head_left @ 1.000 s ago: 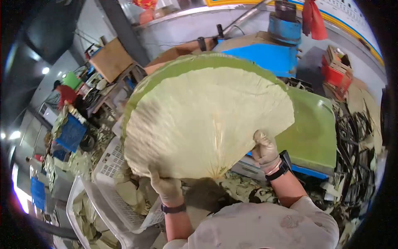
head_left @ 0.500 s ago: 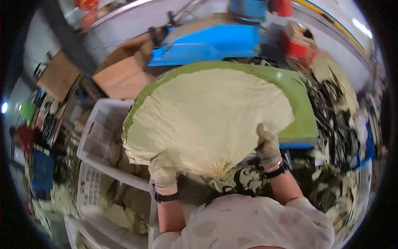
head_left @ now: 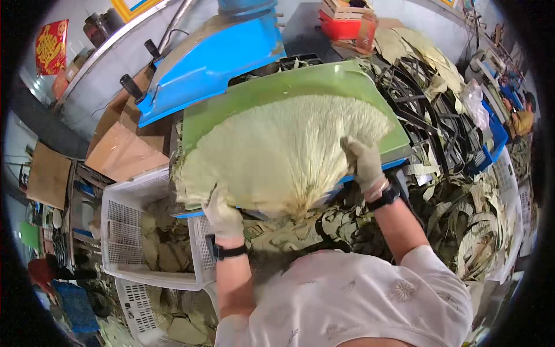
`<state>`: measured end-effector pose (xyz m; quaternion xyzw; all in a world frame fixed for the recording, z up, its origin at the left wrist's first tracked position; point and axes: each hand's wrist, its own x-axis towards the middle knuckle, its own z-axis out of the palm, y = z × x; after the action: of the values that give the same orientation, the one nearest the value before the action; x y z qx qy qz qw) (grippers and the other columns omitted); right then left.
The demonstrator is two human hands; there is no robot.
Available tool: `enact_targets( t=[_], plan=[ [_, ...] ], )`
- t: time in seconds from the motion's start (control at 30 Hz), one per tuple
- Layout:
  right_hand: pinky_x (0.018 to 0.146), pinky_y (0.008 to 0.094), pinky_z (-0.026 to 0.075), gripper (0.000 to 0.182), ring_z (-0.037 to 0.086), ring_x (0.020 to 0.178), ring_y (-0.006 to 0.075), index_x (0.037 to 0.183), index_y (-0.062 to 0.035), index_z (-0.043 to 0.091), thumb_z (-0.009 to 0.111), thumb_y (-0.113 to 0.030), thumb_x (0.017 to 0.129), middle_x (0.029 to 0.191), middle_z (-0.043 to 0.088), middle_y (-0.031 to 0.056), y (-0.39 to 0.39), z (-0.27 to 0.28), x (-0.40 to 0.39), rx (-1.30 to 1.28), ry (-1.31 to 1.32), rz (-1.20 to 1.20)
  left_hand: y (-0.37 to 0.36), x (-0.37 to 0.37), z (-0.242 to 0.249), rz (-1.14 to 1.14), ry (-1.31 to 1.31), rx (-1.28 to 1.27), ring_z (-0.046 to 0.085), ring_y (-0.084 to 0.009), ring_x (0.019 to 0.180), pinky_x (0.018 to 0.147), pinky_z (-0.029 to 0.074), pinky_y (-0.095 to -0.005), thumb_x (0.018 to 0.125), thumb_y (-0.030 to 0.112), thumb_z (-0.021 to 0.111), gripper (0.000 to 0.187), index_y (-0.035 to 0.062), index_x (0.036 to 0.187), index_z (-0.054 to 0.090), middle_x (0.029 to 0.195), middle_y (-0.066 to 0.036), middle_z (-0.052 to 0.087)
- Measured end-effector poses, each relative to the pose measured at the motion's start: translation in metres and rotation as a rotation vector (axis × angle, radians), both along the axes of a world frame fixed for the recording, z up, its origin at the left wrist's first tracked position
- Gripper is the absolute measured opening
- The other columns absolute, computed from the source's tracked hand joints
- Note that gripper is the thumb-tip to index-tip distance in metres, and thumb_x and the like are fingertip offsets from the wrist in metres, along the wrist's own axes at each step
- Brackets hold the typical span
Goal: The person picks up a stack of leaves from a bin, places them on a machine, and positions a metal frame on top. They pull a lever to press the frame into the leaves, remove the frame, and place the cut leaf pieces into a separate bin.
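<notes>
A large pale fan-shaped palm leaf [head_left: 260, 150] spreads over a green board [head_left: 324, 81], its pleats converging at the lower edge. My left hand [head_left: 224, 217], in a whitish glove, grips the leaf's lower left edge, fingers partly hidden. At the right edge my gloved right hand [head_left: 364, 163] holds it, thumb on top and the other fingers out of sight beneath. Just behind the board rises a blue machine cover [head_left: 214, 69].
White plastic baskets [head_left: 124, 231] holding pale leaf pieces stand at left. Leaf scraps [head_left: 468, 225] pile up at right, below dark strips [head_left: 422, 104]. An open cardboard box [head_left: 124, 153] sits behind the baskets. A person [head_left: 522, 120] is far right.
The leaf has come down and lies flatter on the green board, more of which shows along the back and left. Both hands keep their hold. My view has shifted toward the right.
</notes>
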<state>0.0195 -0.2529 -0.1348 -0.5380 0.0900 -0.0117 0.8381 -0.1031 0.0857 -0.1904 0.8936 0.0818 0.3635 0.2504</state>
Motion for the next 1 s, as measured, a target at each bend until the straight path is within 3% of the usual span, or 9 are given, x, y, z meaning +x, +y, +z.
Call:
enact_targets(
  t=[0.07,0.2,0.33,0.43,0.6,0.7,0.83,0.93,1.0],
  plan=[
    [0.052,0.0266,0.048,0.018,0.063,0.061,0.0131,0.099,0.0041,0.072,0.070,-0.012,0.090,0.076,0.069,0.0048,-0.016,-0.004,0.034,-0.078,-0.084,-0.015,-0.007,0.039,-0.004,-0.042,-0.133,-0.062,0.064,-0.0416,0.111,0.103,0.046,-0.0475,0.085,0.002,0.059,0.026,-0.0002,0.107,0.073,0.111,-0.022,0.072],
    [0.052,0.0303,0.051,0.027,0.064,0.060,0.0165,0.107,0.0032,0.066,0.076,-0.003,0.083,0.076,0.069,0.0048,-0.027,-0.026,0.098,-0.105,-0.069,-0.121,-0.011,0.092,-0.001,-0.078,-0.068,-0.022,0.063,-0.0417,0.113,0.102,0.047,-0.0469,0.084,0.003,0.060,0.026,-0.0011,0.107,0.072,0.111,-0.023,0.070],
    [0.057,0.0315,0.055,0.041,0.067,0.065,0.0183,0.117,0.0002,0.061,0.079,-0.003,0.080,0.083,0.070,0.0074,-0.026,-0.051,0.120,-0.182,-0.135,-0.136,-0.010,0.109,0.010,-0.109,-0.012,0.060,0.059,-0.0411,0.119,0.105,0.044,-0.0449,0.091,0.012,0.065,0.030,-0.0038,0.116,0.067,0.124,-0.026,0.063],
    [0.066,0.0317,0.057,0.043,0.070,0.077,0.0174,0.119,-0.0022,0.062,0.078,-0.005,0.079,0.094,0.073,0.0087,-0.025,-0.039,0.109,-0.331,-0.088,-0.160,-0.061,0.103,0.063,0.452,-0.354,-0.454,0.051,-0.0424,0.126,0.109,0.040,-0.0479,0.095,0.025,0.068,0.049,-0.0079,0.129,0.056,0.135,-0.029,0.054],
    [0.072,0.0327,0.058,0.048,0.072,0.083,0.0220,0.123,0.0010,0.059,0.079,-0.009,0.081,0.100,0.073,0.0125,-0.029,-0.042,0.110,-0.470,-0.041,-0.126,-0.148,0.078,0.078,-0.249,-0.182,0.445,0.053,-0.0418,0.118,0.111,0.034,-0.0592,0.092,0.034,0.068,0.047,0.0004,0.125,0.059,0.128,-0.023,0.059],
    [0.080,0.0329,0.058,0.055,0.072,0.092,0.0240,0.128,0.0025,0.058,0.080,-0.014,0.081,0.106,0.073,0.0159,-0.026,-0.035,0.105,-0.600,-0.097,-0.154,-0.186,0.086,0.055,-0.284,0.041,0.469,0.055,-0.0378,0.118,0.110,0.036,-0.0578,0.090,0.032,0.068,0.041,0.0038,0.119,0.063,0.126,-0.019,0.062],
    [0.086,0.0338,0.057,0.053,0.070,0.098,0.0230,0.128,0.0010,0.059,0.079,-0.015,0.082,0.112,0.072,0.0117,-0.045,-0.017,0.094,-0.689,0.040,-0.199,-0.176,0.099,0.022,-0.276,-0.194,0.469,0.061,-0.0344,0.105,0.102,0.044,-0.0543,0.094,0.029,0.063,0.027,0.0044,0.107,0.062,0.113,-0.015,0.066],
    [0.098,0.0369,0.052,0.059,0.066,0.112,0.0320,0.131,-0.0022,0.060,0.079,-0.023,0.079,0.122,0.069,0.0201,-0.085,-0.031,0.105,-0.180,-0.034,-0.145,-0.172,0.100,0.011,-0.259,-0.218,0.472,0.062,-0.0370,0.102,0.099,0.045,-0.0548,0.096,0.025,0.061,0.025,0.0024,0.105,0.063,0.109,-0.016,0.067],
    [0.098,0.0361,0.051,0.048,0.067,0.107,0.0298,0.126,-0.0013,0.061,0.075,-0.018,0.084,0.116,0.069,0.0183,-0.147,-0.029,0.104,-0.483,-0.071,-0.378,-0.174,0.100,0.014,-0.221,-0.163,0.467,0.062,-0.0387,0.101,0.099,0.046,-0.0561,0.097,0.025,0.059,0.027,0.0000,0.105,0.064,0.107,-0.017,0.068]
  ],
)
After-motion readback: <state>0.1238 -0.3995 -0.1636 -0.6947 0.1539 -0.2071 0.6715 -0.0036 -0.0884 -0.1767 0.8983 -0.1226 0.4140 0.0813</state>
